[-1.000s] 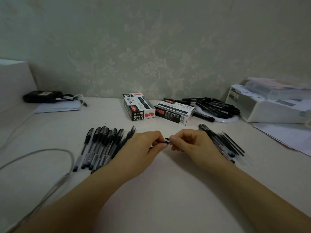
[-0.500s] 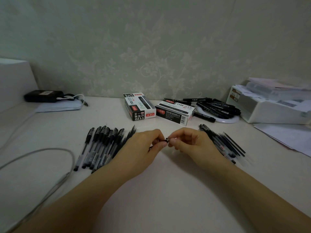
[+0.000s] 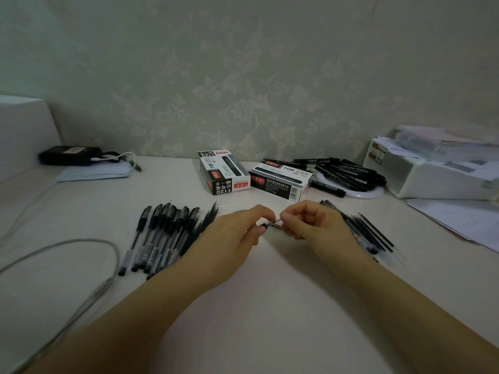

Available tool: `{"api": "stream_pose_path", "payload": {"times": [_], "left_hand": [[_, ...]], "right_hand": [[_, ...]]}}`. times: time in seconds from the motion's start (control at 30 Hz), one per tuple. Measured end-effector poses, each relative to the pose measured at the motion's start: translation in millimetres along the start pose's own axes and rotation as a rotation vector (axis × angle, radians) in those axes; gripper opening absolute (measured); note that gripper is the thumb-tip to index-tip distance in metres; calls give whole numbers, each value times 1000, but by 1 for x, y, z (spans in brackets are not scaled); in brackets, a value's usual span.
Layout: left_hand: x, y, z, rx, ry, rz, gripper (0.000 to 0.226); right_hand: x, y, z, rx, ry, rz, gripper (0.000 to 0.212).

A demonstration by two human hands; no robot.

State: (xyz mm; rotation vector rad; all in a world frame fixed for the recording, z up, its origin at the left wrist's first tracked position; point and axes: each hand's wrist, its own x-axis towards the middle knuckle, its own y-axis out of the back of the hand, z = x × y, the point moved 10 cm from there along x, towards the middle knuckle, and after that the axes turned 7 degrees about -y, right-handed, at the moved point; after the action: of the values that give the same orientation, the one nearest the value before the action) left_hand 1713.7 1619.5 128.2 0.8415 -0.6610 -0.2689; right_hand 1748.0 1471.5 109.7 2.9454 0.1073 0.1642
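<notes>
Inspection of the desk [image 3: 270, 306]: one pen box [image 3: 223, 172] is lying just beside a second box [image 3: 280, 180]. Black markers [image 3: 348, 174] are piling on a white plate [image 3: 361, 195]. A grey cable [image 3: 67, 245] is looping at left, and papers [image 3: 459, 222] are lying at right.

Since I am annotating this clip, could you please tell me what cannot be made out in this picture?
Head view: the small dark part pinched between left hand and right hand is mostly covered by their fingers.
Head view: the thin pens beside the right hand are blurred and partly behind its wrist.
Head view: the grey cable runs off the left edge.
</notes>
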Motion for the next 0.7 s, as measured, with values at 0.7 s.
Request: {"api": "stream_pose_path", "payload": {"times": [0.7], "left_hand": [[3, 6, -1, -59, -3, 75, 39]], "right_hand": [[-7, -3, -11, -230, 54, 29, 7]]}}
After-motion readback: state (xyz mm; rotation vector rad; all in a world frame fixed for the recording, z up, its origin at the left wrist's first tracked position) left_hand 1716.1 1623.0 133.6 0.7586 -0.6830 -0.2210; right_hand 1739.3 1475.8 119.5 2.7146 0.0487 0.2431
